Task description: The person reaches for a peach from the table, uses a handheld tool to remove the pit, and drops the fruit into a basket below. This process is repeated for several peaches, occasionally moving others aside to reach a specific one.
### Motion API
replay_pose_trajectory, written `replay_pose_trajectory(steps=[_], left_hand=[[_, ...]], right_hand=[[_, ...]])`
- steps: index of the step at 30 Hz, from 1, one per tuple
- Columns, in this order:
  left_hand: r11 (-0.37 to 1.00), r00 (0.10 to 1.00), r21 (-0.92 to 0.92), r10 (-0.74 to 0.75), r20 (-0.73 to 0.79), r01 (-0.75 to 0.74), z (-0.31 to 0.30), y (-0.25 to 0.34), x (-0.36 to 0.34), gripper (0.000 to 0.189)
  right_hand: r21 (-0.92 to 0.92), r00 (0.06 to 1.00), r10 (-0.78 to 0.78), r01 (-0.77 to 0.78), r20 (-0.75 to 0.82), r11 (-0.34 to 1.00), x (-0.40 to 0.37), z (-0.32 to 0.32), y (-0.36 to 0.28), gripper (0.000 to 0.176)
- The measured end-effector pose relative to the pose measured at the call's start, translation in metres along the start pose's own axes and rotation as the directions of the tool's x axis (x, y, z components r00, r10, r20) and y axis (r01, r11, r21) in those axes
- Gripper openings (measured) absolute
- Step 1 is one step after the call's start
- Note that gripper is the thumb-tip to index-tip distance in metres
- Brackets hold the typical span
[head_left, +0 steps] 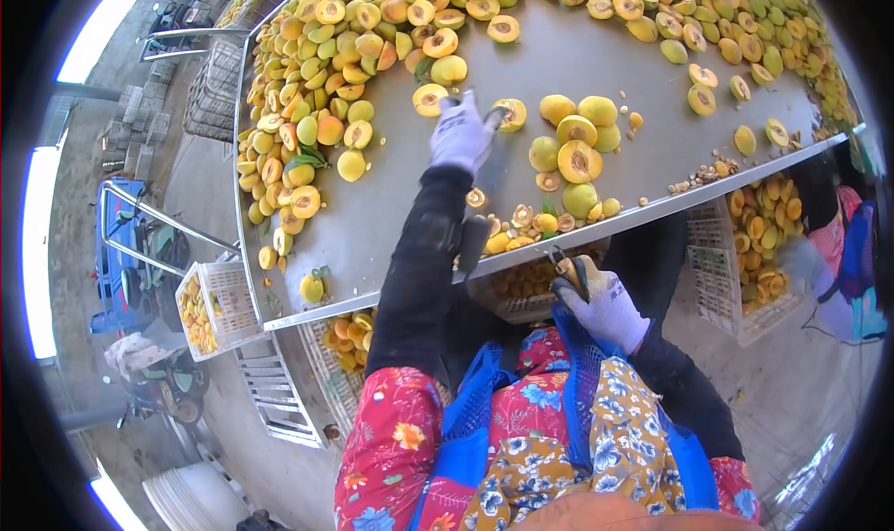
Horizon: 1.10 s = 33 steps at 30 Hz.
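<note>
My left hand (464,132), in a pale glove with dark fingertips, reaches over the metal table (410,196) with its fingers apart. Its thumb side is right at a halved apricot (511,115), and another cut apricot (429,100) lies just left of its fingertips. Close to my body, at the table's front edge, my gloved right hand (603,300) is closed around a small tool with a wooden handle (569,272) and a metal tip. Between the hands lies a cluster of whole and halved apricots (579,161). Pits and apricot pieces (521,225) gather along the front rim.
Heaps of apricots (321,56) cover the table's left and far sides. Crates of apricots (219,307) stand at the left and below the table; another crate (740,270) is at the right, beside another person's blurred arm (805,261). A blue vehicle (121,270) is parked farther left.
</note>
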State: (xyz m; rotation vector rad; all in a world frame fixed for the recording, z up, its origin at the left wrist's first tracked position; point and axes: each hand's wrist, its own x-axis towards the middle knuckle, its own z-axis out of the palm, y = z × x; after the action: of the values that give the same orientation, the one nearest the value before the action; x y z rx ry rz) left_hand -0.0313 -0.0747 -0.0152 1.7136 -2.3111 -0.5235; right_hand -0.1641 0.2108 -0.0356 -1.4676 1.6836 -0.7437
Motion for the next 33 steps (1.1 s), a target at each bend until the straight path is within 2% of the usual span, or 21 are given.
replay_pose_trajectory(steps=[1,2,4,5,6,7,8,10,11,12,13,16,17,20,22,25,28,31,32,33], left_hand=[[0.993,0.998,0.094,0.066,0.018,-0.068,0.041,-0.010,0.028,0.068],[0.995,0.984,-0.069,0.082,0.158,-0.072,0.057,-0.010,0.043,0.065],[0.901,0.975,-0.419,0.183,0.128,-0.114,0.057,-0.007,0.034,0.054],[0.795,0.968,-0.598,0.064,0.242,0.097,0.049,-0.003,0.019,0.052],[0.624,0.925,-0.716,-0.031,0.378,0.313,0.028,0.009,-0.011,0.049],[0.412,0.893,-0.821,0.038,0.448,0.394,0.031,0.000,-0.031,0.045],[0.266,0.877,-0.861,0.099,0.471,0.433,0.019,0.001,-0.058,0.048],[0.104,0.824,-0.845,0.191,0.534,0.524,0.006,-0.008,-0.099,0.049],[0.259,0.902,-0.913,0.219,0.373,0.315,0.005,-0.013,-0.124,0.043],[0.125,0.877,-0.897,0.188,0.442,0.425,0.003,-0.011,-0.136,0.041],[-0.017,0.847,-0.856,0.156,0.508,0.516,0.002,-0.010,-0.148,0.048],[-0.030,0.897,-0.903,0.133,0.422,0.430,0.001,-0.004,-0.180,0.052],[0.002,0.898,-0.916,0.195,0.394,0.402,0.002,-0.010,-0.183,0.052],[0.062,0.913,-0.913,0.029,0.406,0.404,-0.003,-0.001,-0.200,0.059],[0.101,0.935,-0.931,0.007,0.354,0.352,0.001,-0.004,-0.208,0.057],[0.232,0.969,-0.941,-0.022,0.247,0.245,0.001,-0.005,-0.215,0.052],[0.350,0.992,-0.928,-0.051,0.115,0.125,-0.002,0.001,-0.218,0.045],[0.453,0.998,-0.892,-0.060,-0.032,-0.001,0.002,0.004,-0.221,0.036],[0.495,0.995,-0.868,-0.053,-0.082,-0.045,0.003,0.005,-0.223,0.035],[0.536,0.990,-0.840,-0.044,-0.135,-0.090,0.003,0.006,-0.223,0.035]], right_hand=[[0.007,1.000,0.016,-0.016,-0.005,1.000,-0.002,-0.004,-0.004,0.033],[0.013,1.000,0.030,-0.030,-0.009,0.999,-0.002,-0.009,-0.007,0.031],[-0.005,0.990,-0.065,0.065,-0.123,0.998,0.001,-0.018,-0.015,0.027],[-0.014,0.978,-0.113,0.113,-0.178,0.994,0.003,-0.021,-0.020,0.026],[-0.046,0.977,-0.120,0.114,-0.178,0.992,0.006,-0.024,-0.026,0.025],[-0.075,0.977,-0.127,0.115,-0.174,0.991,0.010,-0.027,-0.034,0.024],[-0.104,0.977,-0.134,0.117,-0.168,0.988,0.015,-0.027,-0.039,0.023],[-0.180,0.975,-0.178,0.153,-0.133,0.972,0.022,-0.022,-0.048,0.024],[-0.209,0.977,-0.187,0.162,-0.104,0.964,0.024,-0.021,-0.053,0.024],[-0.239,0.978,-0.194,0.172,-0.074,0.956,0.024,-0.018,-0.058,0.025],[-0.279,0.969,-0.237,0.210,-0.069,0.937,0.024,-0.014,-0.059,0.028],[-0.392,0.963,-0.267,0.231,-0.040,0.891,0.015,-0.006,-0.067,0.029],[-0.407,0.966,-0.257,0.226,-0.024,0.885,0.013,-0.004,-0.069,0.029],[-0.471,0.969,-0.246,0.229,0.026,0.852,0.005,-0.002,-0.075,0.030],[-0.527,0.960,-0.269,0.269,0.078,0.806,0.002,-0.002,-0.075,0.031],[-0.473,0.959,-0.221,0.279,0.175,0.836,0.001,0.002,-0.072,0.029],[-0.454,0.888,-0.397,0.460,0.233,0.763,-0.001,0.008,-0.065,0.024],[-0.053,0.967,-0.245,0.249,0.073,0.967,-0.002,0.014,-0.072,0.026],[0.208,0.985,-0.103,0.073,0.137,0.975,-0.002,0.014,-0.073,0.029],[0.439,0.972,0.016,-0.120,0.234,0.891,-0.001,0.011,-0.075,0.032]])
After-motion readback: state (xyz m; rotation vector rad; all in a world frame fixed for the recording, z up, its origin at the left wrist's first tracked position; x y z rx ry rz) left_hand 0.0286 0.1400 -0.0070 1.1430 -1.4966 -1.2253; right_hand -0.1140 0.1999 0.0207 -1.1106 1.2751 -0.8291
